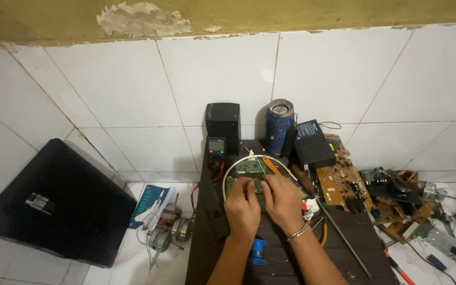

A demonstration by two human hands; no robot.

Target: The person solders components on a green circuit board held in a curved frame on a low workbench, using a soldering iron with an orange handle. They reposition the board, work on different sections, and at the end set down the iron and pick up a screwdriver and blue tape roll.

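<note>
Glossy white tiled wall, dark wooden table [354,232]; left hand [242,207], right hand [282,199], each grip pinching green circuit board [237,182]

On the low table [339,232], a circuit board [241,177] lies under the left hand [243,206] and right hand [282,199]. Far behind it stand a multimeter [217,149] and speaker box [222,124]; right, another board [339,182]; left on the floor, a flat case [48,203].
</note>
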